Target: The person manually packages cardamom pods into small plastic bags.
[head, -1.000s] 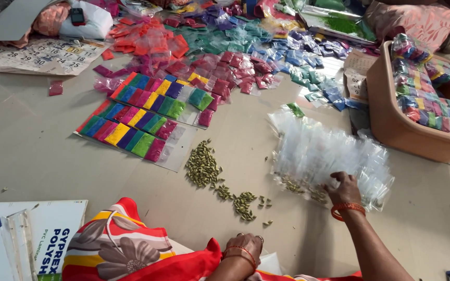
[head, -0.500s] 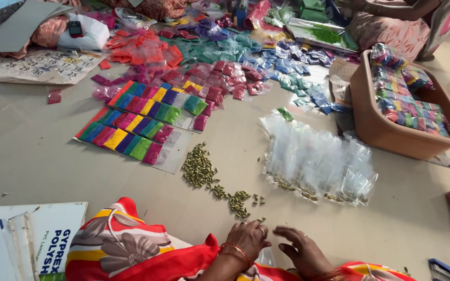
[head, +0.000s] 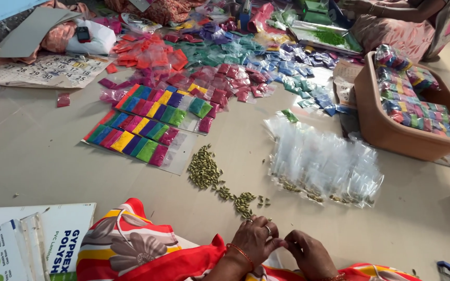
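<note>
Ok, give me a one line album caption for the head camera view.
Both hands meet at a lap, beside green pods scattered on the floor, clear pouches and rows of coloured packets.

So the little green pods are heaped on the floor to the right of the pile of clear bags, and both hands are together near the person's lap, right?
Not quite. The head view shows the green pods to the left of the clear bags, not the right. The rest holds: the left hand and right hand meet near the lap.
</note>
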